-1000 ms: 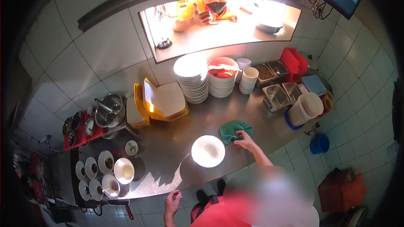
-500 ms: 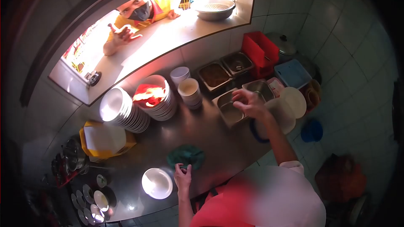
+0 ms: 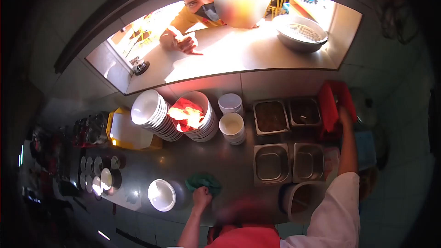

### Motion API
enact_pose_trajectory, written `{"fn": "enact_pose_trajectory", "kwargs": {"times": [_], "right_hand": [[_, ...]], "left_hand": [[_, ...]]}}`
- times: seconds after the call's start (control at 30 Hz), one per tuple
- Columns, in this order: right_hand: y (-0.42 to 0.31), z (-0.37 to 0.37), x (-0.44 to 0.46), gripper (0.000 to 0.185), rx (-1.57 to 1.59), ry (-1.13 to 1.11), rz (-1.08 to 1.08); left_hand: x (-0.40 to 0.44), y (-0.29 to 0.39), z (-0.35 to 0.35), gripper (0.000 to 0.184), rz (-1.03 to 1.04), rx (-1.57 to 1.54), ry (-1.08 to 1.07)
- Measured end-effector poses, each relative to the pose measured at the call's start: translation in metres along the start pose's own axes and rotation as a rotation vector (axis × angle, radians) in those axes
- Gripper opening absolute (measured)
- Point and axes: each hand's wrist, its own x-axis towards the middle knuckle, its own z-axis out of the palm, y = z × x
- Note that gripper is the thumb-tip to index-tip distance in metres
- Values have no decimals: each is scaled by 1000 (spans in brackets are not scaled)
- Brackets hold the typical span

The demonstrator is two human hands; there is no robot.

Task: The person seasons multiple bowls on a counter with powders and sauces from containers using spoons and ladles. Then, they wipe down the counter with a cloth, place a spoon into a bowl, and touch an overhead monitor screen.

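Observation:
My left hand [image 3: 202, 197] is closed at the near edge of a crumpled green cloth [image 3: 204, 182] lying on the steel counter. Just left of it stands a white bowl [image 3: 161, 195]. My right hand [image 3: 344, 117] reaches forward to a red plastic bin [image 3: 327, 103] at the back right, with its fingers hidden at the bin's side. Below that arm are two steel pans [image 3: 271, 164] and a round tub [image 3: 294, 202], partly covered by my sleeve.
Stacked white bowls [image 3: 149, 108], a stack holding red plastic [image 3: 202, 105], and cups [image 3: 232, 126] line the back. Two filled pans [image 3: 271, 117] stand beside the bin. Behind the serving hatch a masked person leans on the ledge [image 3: 220, 59], one hand [image 3: 183, 43] raised, near a strainer basin [image 3: 301, 34].
My right hand has moved from above the steel pans to the red bin. My left hand's fingers have closed at the green cloth. The view has turned right.

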Motion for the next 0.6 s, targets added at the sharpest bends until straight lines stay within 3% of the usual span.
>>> {"fn": "enact_pose_trajectory", "kwargs": {"times": [0.1,0.2,0.27,0.33,0.4,0.5,0.53,0.6], "right_hand": [[-4,13,7,42,-156,-155,1],[54,62,35,41,-73,-101,-48],[25,38,18,39,-111,-76,-86],[9,19,8,36,-147,-42,-128],[2,14,-3,31,-259,182,-201],[18,16,2,22,-280,227,-168],[12,6,-3,22,-293,220,-166],[-16,-15,-18,21,-426,106,-41]], "left_hand": [[-7,-1,-1,9,-71,-20,33],[-9,-3,-4,15,-69,-7,-4],[-10,32,-38,27,15,-34,-297],[10,95,-94,41,269,-201,-518],[21,186,-172,44,450,-580,-326],[-9,275,-287,28,1059,-880,194],[-19,283,-300,21,1207,-1134,129],[-31,280,-299,23,1201,-1162,123]]}}
